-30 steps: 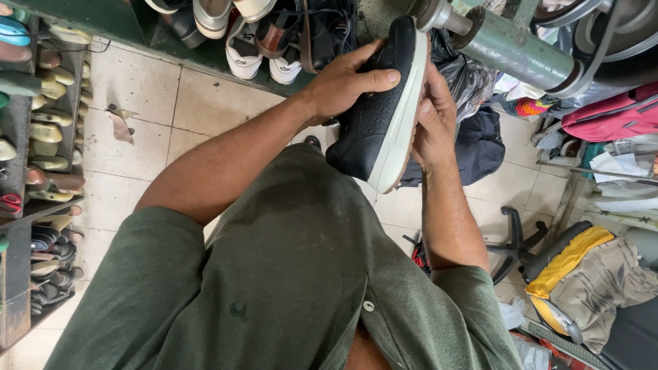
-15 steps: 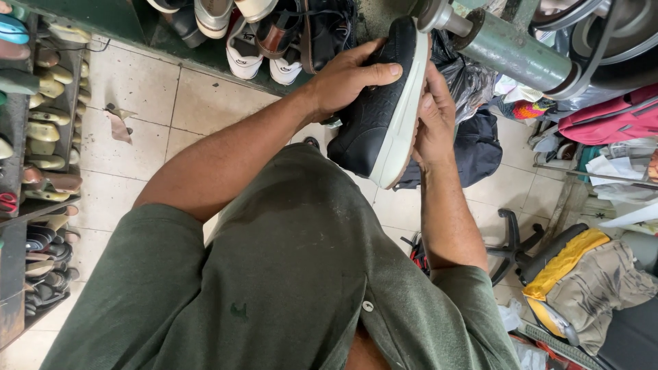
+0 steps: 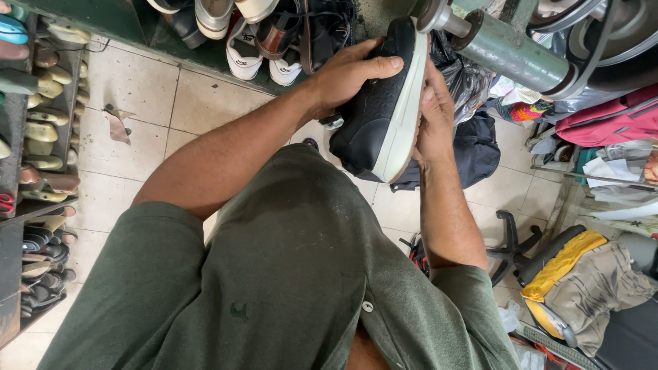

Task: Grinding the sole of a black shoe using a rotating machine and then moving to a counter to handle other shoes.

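I hold a black shoe [image 3: 373, 116] with a white sole edge up in front of me, toe pointing toward a green machine shaft [image 3: 504, 51] with a metal end piece. My left hand [image 3: 349, 68] grips the shoe's upper from the left, fingers wrapped over the top. Against the sole side presses my right hand [image 3: 435, 113], its fingers flat along the bottom. The shoe's toe end touches or nearly touches the shaft's end; I cannot tell which.
Several shoes [image 3: 253, 41] lie under a green bench at the top. A rack [image 3: 34, 171] with shoe soles and lasts stands at the left. Dark cloth [image 3: 476, 147], bags and a chair base [image 3: 514, 247] crowd the tiled floor at the right.
The shoe and both hands have stayed at the shaft's end, shifting only slightly.
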